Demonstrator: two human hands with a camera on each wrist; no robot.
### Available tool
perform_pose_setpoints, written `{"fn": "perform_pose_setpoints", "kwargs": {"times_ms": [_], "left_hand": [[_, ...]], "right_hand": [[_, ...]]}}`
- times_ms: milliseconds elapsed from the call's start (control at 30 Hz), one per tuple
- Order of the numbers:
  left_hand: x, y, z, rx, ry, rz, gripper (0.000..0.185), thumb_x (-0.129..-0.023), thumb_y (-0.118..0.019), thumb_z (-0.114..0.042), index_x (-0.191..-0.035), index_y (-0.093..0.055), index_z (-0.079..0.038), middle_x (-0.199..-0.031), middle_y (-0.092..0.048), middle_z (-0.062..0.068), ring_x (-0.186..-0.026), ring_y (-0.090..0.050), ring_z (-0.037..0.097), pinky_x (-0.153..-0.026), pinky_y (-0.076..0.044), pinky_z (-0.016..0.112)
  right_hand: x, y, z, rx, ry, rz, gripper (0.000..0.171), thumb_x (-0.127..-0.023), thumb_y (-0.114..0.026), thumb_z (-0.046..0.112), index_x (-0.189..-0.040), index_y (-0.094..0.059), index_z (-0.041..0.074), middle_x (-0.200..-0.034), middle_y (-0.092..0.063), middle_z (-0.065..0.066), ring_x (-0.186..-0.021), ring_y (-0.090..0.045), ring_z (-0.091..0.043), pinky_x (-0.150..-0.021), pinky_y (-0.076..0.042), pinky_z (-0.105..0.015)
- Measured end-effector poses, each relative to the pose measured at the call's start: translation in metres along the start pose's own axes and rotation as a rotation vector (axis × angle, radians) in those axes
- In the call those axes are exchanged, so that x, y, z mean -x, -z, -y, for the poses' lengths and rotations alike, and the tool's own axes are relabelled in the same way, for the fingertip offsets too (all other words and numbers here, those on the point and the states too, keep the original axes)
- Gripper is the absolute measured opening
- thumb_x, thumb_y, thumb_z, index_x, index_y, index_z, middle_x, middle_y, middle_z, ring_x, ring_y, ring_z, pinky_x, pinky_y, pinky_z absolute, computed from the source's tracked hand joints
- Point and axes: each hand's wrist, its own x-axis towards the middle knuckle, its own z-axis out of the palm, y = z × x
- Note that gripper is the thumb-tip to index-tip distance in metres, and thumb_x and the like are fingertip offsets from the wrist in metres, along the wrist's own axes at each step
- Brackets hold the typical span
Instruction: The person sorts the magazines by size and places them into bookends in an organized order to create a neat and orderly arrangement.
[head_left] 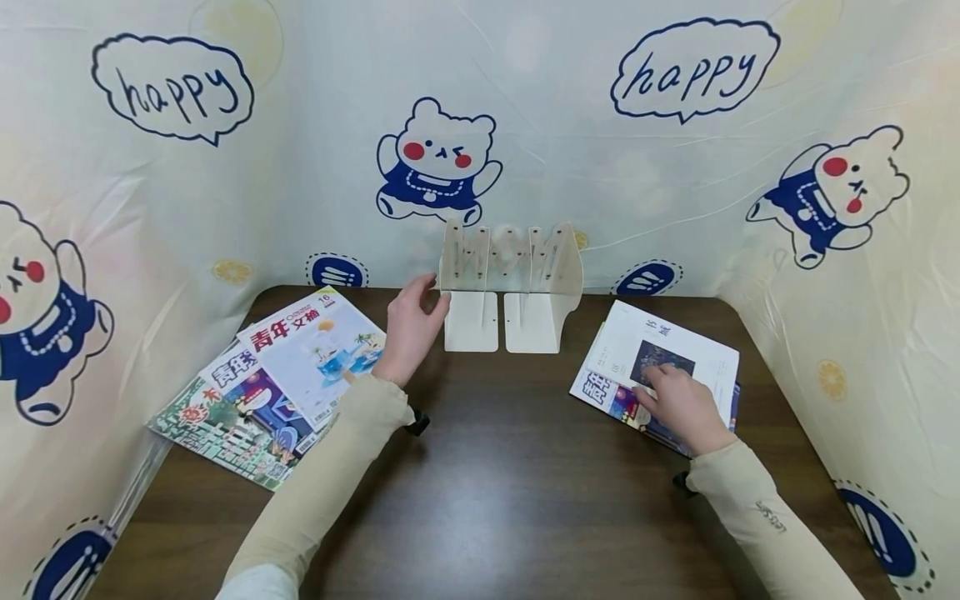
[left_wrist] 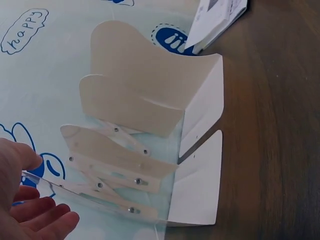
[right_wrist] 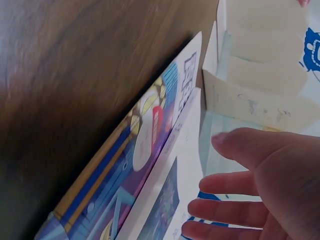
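A cream expandable book stand point(head_left: 510, 283) stands at the back middle of the dark wooden table point(head_left: 510, 492). My left hand point(head_left: 429, 296) touches its left end panel with straight fingers. In the left wrist view that clear panel's edge runs between the thumb and fingers of the left hand point(left_wrist: 42, 190), beside the book stand point(left_wrist: 150, 130). My right hand point(head_left: 652, 383) rests flat on a white booklet point(head_left: 675, 346) that tops a small stack of magazines at the right. The right wrist view shows the right hand point(right_wrist: 215, 185) with spread fingers over the booklet point(right_wrist: 175, 200) and a colourful magazine point(right_wrist: 130, 165).
A fanned stack of magazines point(head_left: 277, 383) lies at the table's left. A cartoon-print cloth point(head_left: 525, 125) walls in the back and both sides. Bare wood lies between my arms toward the front edge.
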Motion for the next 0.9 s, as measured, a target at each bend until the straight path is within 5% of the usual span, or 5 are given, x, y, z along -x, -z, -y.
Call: {"fn": "perform_pose_setpoints", "kwargs": {"times_ms": [300,567,900], "left_hand": [[-0.006,-0.003,0.003,0.040,-0.033,-0.025,0.043,-0.104,-0.066,-0.023,-0.140,-0.061,-0.002,-0.137,-0.065,0.019,-0.116,-0.069,0.032,-0.097,-0.058,0.044],[-0.008,-0.004,0.000,0.059,-0.038,-0.015,0.042,-0.104,-0.065,-0.021,-0.141,-0.061,-0.002,-0.137,-0.065,0.020,-0.117,-0.068,0.031,-0.098,-0.057,0.043],[-0.008,-0.005,-0.001,0.044,-0.012,-0.019,0.041,-0.105,-0.065,-0.022,-0.142,-0.061,-0.006,-0.138,-0.065,0.017,-0.118,-0.068,0.029,-0.099,-0.057,0.042]], "right_hand": [[-0.009,0.000,-0.007,0.053,-0.052,0.157,0.057,-0.092,-0.079,0.037,-0.128,-0.065,-0.006,-0.119,-0.063,-0.033,-0.104,-0.064,-0.050,-0.084,-0.058,-0.065],[-0.019,0.002,-0.003,0.056,-0.059,0.271,0.061,-0.093,-0.080,0.023,-0.137,-0.056,-0.013,-0.135,-0.054,-0.039,-0.121,-0.055,-0.057,-0.091,-0.053,-0.069],[-0.027,0.000,0.000,0.104,-0.054,0.301,0.048,-0.093,-0.079,0.022,-0.121,-0.065,-0.015,-0.121,-0.061,-0.038,-0.108,-0.062,-0.055,-0.085,-0.056,-0.067]]}}
